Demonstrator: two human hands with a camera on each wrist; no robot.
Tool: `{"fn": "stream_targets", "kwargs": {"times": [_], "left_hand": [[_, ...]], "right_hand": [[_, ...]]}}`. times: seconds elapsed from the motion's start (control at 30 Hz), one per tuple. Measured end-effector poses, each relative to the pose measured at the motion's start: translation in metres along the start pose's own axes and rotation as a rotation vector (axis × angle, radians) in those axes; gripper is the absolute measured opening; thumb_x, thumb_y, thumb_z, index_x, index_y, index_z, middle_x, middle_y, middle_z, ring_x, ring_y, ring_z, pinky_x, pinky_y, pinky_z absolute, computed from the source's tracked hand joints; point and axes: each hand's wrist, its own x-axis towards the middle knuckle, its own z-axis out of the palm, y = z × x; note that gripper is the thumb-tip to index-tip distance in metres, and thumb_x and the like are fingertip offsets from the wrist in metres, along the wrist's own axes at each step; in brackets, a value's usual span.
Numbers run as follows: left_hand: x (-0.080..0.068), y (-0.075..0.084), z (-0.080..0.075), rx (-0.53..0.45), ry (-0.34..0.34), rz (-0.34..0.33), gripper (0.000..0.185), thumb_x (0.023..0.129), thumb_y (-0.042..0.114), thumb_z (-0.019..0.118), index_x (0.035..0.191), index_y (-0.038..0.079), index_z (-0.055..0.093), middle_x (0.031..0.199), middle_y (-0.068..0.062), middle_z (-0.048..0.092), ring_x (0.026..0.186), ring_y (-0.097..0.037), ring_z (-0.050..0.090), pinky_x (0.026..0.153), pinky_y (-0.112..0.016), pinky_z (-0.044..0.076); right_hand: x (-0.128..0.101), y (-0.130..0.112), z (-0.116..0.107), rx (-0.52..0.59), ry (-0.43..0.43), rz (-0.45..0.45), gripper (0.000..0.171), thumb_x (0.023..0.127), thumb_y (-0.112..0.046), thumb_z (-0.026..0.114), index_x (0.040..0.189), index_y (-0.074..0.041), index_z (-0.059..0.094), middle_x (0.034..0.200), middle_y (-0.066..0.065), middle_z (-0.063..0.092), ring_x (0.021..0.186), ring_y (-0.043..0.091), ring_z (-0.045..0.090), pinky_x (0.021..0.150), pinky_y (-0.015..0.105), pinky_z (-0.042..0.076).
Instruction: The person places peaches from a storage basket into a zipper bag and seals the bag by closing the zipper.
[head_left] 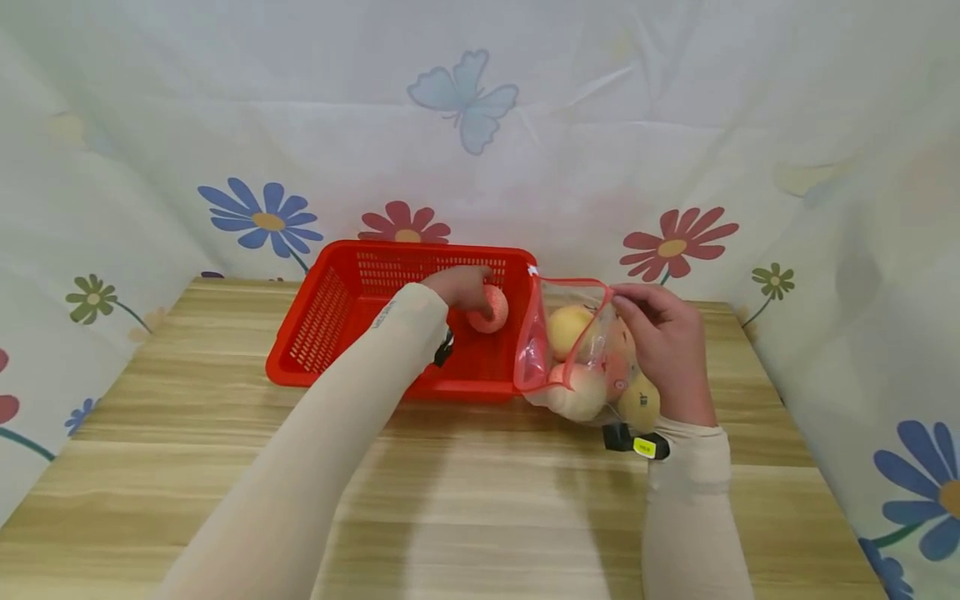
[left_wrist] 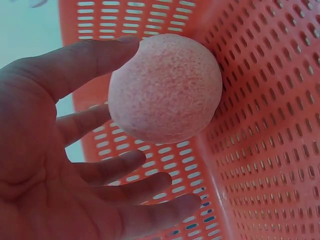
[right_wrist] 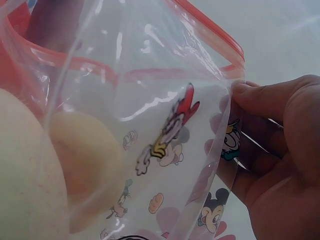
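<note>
The left hand [head_left: 461, 287] reaches into the red basket [head_left: 330, 321], which stands at the far edge of the desk [head_left: 480, 500], left of centre. The hand is at a pink ball [head_left: 489, 309] (surface mottled and porous in the left wrist view) near the basket's right wall. In the left wrist view the thumb touches the top of the ball and the fingers [left_wrist: 125, 172] are spread and nearly straight beneath it; no clamped grip is visible.

The right hand [head_left: 667, 350] pinches the rim of a clear zip bag [head_left: 577, 350] with a red seal strip, thumb and curled fingers closed on the plastic. The bag stands just beside the basket's right wall, mouth open, printed with cartoon figures. It contains several pale yellow and peach-coloured fruits [head_left: 568, 329].
</note>
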Motion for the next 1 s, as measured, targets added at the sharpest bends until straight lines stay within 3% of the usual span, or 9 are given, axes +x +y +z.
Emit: {"fn": "stream_targets", "kwargs": {"times": [0.1, 0.23, 0.33, 0.47, 0.6, 0.73, 1.0], "left_hand": [[-0.007, 0.003, 0.001, -0.046, -0.003, -0.024, 0.087, 0.066, 0.022, 0.088, 0.140, 0.031, 0.043, 0.124, 0.001, 0.057, 0.112, -0.030, 0.059, 0.077, -0.050, 0.059], [-0.017, 0.006, 0.003, -0.089, -0.014, -0.023, 0.081, 0.071, 0.019, 0.085, 0.139, 0.029, 0.042, 0.124, 0.000, 0.056, 0.115, -0.032, 0.058, 0.081, -0.049, 0.058], [-0.005, 0.000, 0.004, -0.090, -0.020, -0.006, 0.076, 0.073, 0.018, 0.083, 0.137, 0.028, 0.043, 0.122, -0.001, 0.058, 0.113, -0.032, 0.060, 0.085, -0.050, 0.057], [0.017, -0.008, 0.005, -0.061, 0.012, -0.020, 0.079, 0.067, 0.022, 0.088, 0.133, 0.030, 0.046, 0.118, 0.000, 0.060, 0.105, -0.030, 0.062, 0.076, -0.051, 0.059], [0.019, -0.011, 0.000, 0.007, 0.045, -0.024, 0.081, 0.067, 0.023, 0.088, 0.136, 0.030, 0.046, 0.120, 0.001, 0.058, 0.106, -0.029, 0.060, 0.080, -0.050, 0.058], [0.015, -0.013, -0.005, 0.056, 0.060, -0.008, 0.080, 0.069, 0.021, 0.086, 0.138, 0.027, 0.045, 0.119, 0.000, 0.057, 0.107, -0.029, 0.057, 0.090, -0.052, 0.054], [-0.004, -0.012, -0.016, 0.139, 0.051, 0.034, 0.069, 0.070, 0.024, 0.086, 0.128, 0.025, 0.049, 0.116, -0.001, 0.058, 0.106, -0.027, 0.055, 0.092, -0.050, 0.054]], "right_hand": [[0.001, 0.000, 0.000, -0.002, -0.002, -0.003, 0.019, 0.093, -0.016, 0.064, 0.107, -0.007, 0.074, 0.101, 0.012, 0.071, 0.083, 0.002, 0.062, 0.075, 0.010, 0.051], [0.001, -0.001, 0.001, -0.006, 0.002, -0.004, 0.019, 0.092, -0.016, 0.064, 0.106, -0.006, 0.074, 0.099, 0.012, 0.071, 0.081, 0.001, 0.062, 0.074, 0.010, 0.051], [0.001, -0.001, 0.001, -0.012, 0.000, 0.004, 0.019, 0.092, -0.017, 0.065, 0.106, -0.007, 0.074, 0.099, 0.011, 0.071, 0.081, 0.001, 0.062, 0.074, 0.010, 0.051], [0.000, 0.000, 0.001, -0.023, -0.001, 0.011, 0.020, 0.093, -0.018, 0.064, 0.106, -0.008, 0.074, 0.100, 0.010, 0.072, 0.082, 0.001, 0.062, 0.075, 0.010, 0.051], [0.000, 0.000, 0.001, -0.036, -0.002, 0.004, 0.020, 0.093, -0.019, 0.064, 0.107, -0.007, 0.074, 0.101, 0.010, 0.072, 0.082, 0.000, 0.061, 0.075, 0.010, 0.050], [-0.001, -0.001, 0.001, -0.045, -0.004, 0.010, 0.021, 0.093, -0.019, 0.064, 0.108, -0.009, 0.074, 0.102, 0.009, 0.072, 0.083, 0.000, 0.061, 0.075, 0.010, 0.051], [-0.003, -0.004, 0.001, -0.047, -0.011, 0.013, 0.021, 0.093, -0.019, 0.063, 0.110, -0.009, 0.073, 0.104, 0.008, 0.072, 0.084, 0.001, 0.061, 0.075, 0.009, 0.050]]}}
